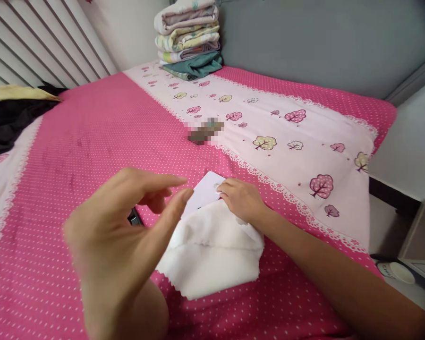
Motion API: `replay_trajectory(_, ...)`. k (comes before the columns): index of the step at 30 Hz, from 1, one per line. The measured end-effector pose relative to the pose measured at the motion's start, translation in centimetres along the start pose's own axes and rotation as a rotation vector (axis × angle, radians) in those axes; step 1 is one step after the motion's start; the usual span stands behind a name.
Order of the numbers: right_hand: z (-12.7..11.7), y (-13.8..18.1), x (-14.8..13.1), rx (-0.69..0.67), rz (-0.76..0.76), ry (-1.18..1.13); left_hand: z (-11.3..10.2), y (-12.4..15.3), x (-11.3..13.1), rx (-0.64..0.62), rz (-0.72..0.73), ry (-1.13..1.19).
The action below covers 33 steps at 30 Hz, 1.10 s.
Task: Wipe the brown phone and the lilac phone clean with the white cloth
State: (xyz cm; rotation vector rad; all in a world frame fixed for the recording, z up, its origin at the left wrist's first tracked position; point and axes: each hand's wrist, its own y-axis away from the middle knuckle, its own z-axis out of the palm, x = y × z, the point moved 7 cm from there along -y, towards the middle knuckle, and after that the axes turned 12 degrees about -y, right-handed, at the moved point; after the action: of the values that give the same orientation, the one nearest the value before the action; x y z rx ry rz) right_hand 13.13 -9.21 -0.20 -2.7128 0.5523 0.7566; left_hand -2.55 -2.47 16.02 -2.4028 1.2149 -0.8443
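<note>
In the foreground my left hand (pixel 123 222) is raised above the bed, its thumb and forefinger curved with a gap between the tips and nothing in them. My right hand (pixel 242 198) rests lower, with curled fingers closed at the upper edge of a white cloth (pixel 216 264). This cloth lies loosely bunched and has a scalloped edge. It partly covers a flat, pale, smooth object (pixel 203 191) with rounded corners, whose kind I cannot make out. A small dark object (pixel 135 217) shows behind my left hand, mostly hidden.
The bed is spread with a pink dotted sheet (pixel 92 141) with a pale tree-print band (pixel 269 118). A blurred-out item (pixel 205 131) lies farther back. Folded fabrics (pixel 187 38) stand stacked against the grey headboard (pixel 304 42). Dark clothing (pixel 10 118) lies left; a white cup (pixel 396 272) is below right.
</note>
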Motion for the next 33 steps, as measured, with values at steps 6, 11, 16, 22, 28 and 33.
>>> replay_trajectory(6, 0.0, 0.0, 0.0, -0.019, 0.027, 0.029, 7.8, 0.1, -5.1, -0.889, -0.036, -0.508)
replay_trajectory(11, 0.0, 0.0, 0.0, -0.013, 0.027, 0.028, 10.6, 0.6, -5.9, -1.08, -0.004, -0.553)
replay_trajectory(16, 0.0, 0.0, 0.0, -0.013, 0.027, 0.038, 11.8, 0.9, -5.4, -1.15, -0.036, -0.615)
replay_trajectory(22, -0.1, 0.0, 0.0, -0.019, 0.023, 0.052, 12.8, 1.2, -4.4, -1.192, -0.036, -0.597)
replay_trajectory(28, 0.6, 0.3, -1.6, -0.05, -0.094, 0.142, 12.9, 1.2, -4.5, -1.206, -0.016, -0.571)
replay_trajectory(33, 1.1, 0.9, -3.7, -0.108, -0.194, 0.185, 13.1, 1.1, -4.6, -1.2, -0.007, -0.551)
